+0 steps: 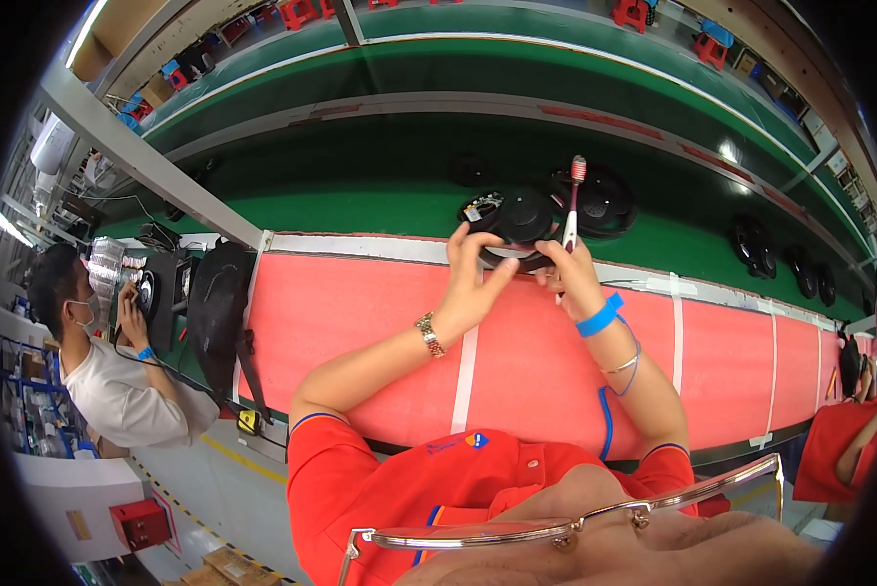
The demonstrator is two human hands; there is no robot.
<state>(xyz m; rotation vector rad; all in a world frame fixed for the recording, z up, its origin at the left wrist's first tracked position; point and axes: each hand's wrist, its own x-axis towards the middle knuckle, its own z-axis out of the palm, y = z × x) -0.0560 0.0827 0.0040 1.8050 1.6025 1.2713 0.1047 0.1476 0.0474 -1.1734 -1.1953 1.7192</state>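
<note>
A black round loudspeaker (526, 217), its cylindrical back facing up, is held tilted at the belt's near edge. My left hand (471, 283) grips its left rim, thumb and fingers closed around the edge. On the other side my right hand (575, 276) is closed around a toothbrush (571, 223), bristles up, and touches the loudspeaker's right rim with its fingers. The handle is dark and white, the bristles red and white. Just behind on the green belt lies another round black loudspeaker (606, 203), partly hidden by the brush.
A pink-covered bench (360, 322) with white tape strips lies under my forearms. Several black loudspeakers (751, 246) sit along the green belt (673, 215) to the right. A grey post (165, 156) and a black bag (220, 308) stand left, near a seated co-worker (121, 381). Another person (839, 449) is at far right.
</note>
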